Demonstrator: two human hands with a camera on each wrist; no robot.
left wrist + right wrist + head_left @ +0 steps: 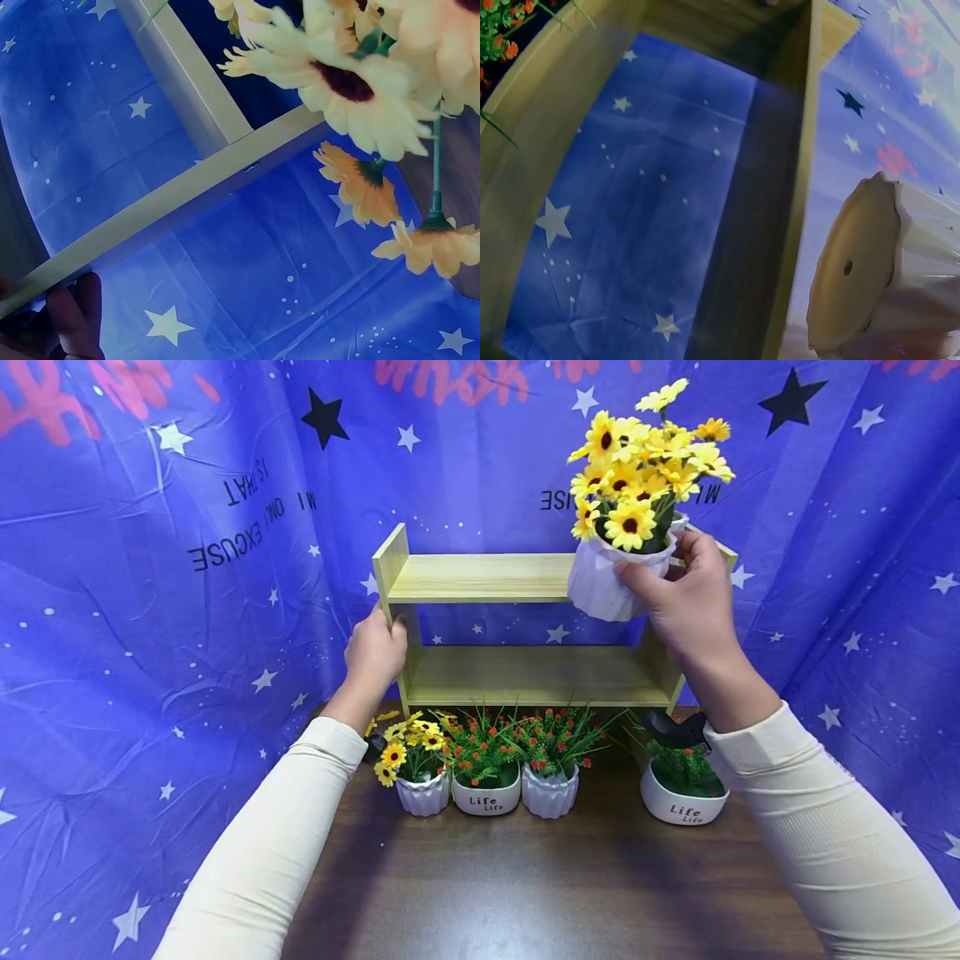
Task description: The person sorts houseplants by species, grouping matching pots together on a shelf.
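My right hand (693,597) grips a white fluted flowerpot (603,583) by its rim, with yellow sunflower-like artificial flowers (633,477) in it. The pot is held up in front of the right part of a wooden shelf's top board (487,577). In the right wrist view, the underside of the pot (855,262) shows a small hole. My left hand (377,647) holds the shelf's left side panel (393,560); in the left wrist view, its fingers (75,315) bend around the panel's edge. Part of another white pot (679,520) shows behind the raised one.
Before the shelf, on the brown table (525,885), stand a yellow-flowered pot (423,793), an oval "Life" pot (486,793), a fluted red-flowered pot (551,793) and another "Life" pot (684,806) at right. A blue starry cloth (480,460) hangs behind.
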